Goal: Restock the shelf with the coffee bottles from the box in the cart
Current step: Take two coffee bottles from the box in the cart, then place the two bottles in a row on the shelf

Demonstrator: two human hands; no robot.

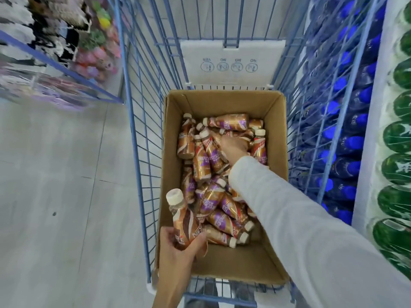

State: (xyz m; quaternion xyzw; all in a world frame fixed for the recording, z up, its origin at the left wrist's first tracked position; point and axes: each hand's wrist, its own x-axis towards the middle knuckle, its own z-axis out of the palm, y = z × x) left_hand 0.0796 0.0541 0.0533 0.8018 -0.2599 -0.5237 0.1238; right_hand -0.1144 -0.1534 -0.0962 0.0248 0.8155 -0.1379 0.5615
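Observation:
An open cardboard box (pixel 224 263) sits in a blue wire cart (pixel 142 152) and holds several brown-and-gold coffee bottles (pixel 224 207) with cream caps, lying in a loose pile. My left hand (pixel 178 247) grips one coffee bottle (pixel 183 221) by its base, upright and tilted, at the box's near left corner. My right hand (pixel 233 147), in a white sleeve, reaches deep into the far right part of the box, its fingers down among the bottles. Whether those fingers hold a bottle is hidden.
To the right stand shelves of dark bottles with blue caps (pixel 347 138) and green bottles (pixel 398 134). A white child-seat flap (pixel 231 63) closes the cart's far end. Grey floor (pixel 55 196) lies to the left, with a blurred rack of colourful goods (pixel 66 41) beyond it.

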